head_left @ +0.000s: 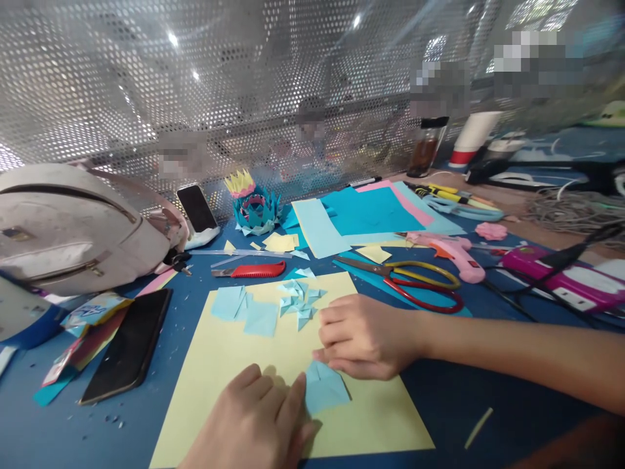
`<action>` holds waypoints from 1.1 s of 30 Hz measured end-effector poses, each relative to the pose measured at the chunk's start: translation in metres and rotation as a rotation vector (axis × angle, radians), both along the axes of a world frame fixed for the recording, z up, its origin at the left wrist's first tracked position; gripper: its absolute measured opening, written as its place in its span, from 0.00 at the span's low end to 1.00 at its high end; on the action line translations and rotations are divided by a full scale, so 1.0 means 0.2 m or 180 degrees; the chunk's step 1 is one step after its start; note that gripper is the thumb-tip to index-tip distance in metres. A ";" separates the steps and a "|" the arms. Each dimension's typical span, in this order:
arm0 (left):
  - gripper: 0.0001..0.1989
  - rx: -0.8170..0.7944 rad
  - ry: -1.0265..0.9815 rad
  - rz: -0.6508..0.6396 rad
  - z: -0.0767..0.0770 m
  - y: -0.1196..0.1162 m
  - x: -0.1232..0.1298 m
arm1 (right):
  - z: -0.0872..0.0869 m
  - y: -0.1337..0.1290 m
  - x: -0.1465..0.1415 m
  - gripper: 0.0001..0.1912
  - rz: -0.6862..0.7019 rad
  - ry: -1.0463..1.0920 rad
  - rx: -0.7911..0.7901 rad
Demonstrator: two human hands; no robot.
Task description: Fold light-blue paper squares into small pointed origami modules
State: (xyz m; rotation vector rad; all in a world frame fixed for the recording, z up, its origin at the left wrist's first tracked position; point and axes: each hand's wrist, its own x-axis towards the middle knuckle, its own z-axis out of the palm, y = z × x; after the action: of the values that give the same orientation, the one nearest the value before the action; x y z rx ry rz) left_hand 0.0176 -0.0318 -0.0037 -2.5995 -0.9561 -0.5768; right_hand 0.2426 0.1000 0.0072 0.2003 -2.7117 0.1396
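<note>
A light blue square of paper (327, 391), creased with a fold near its top, lies on a pale yellow sheet (195, 417). My left hand (256, 413) is closed at the paper's left edge, its index finger and thumb against it. From the right, my right hand (364, 335) reaches in with curled fingers, its fingertips at the paper's top edge. Beyond my hands are small folded light blue pieces (299, 299) in a cluster. To their left lie flat light blue squares (258, 318), partly overlapping.
A red box cutter (258, 269), scissors (424, 283) and a pink glue gun (452, 251) lie behind the sheet. A paper lotus (256, 208) stands farther back, near stacked coloured paper (371, 212). Left are a phone (129, 348) and a backpack (73, 228); right, a purple power strip (561, 277).
</note>
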 end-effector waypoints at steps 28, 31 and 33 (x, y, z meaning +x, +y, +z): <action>0.13 -0.0027 -0.0353 -0.0388 -0.01 0.05 0.00 | -0.03 -0.05 0.01 0.08 -0.0652 0.0105 -0.0308; 0.12 -0.0073 -0.0435 -0.0363 -0.01 0.04 -0.01 | -0.03 -0.05 0.01 0.09 -0.0634 0.0154 -0.0302; 0.11 -0.0106 -0.0450 -0.0334 -0.01 0.04 -0.02 | -0.02 -0.06 0.01 0.12 -0.0607 0.0204 -0.0165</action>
State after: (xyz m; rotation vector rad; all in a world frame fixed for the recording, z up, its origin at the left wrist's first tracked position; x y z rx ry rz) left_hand 0.0146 -0.0236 -0.0056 -2.6806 -0.8818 -0.7876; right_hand 0.2446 0.0884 0.0028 -0.0682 -2.6426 0.1445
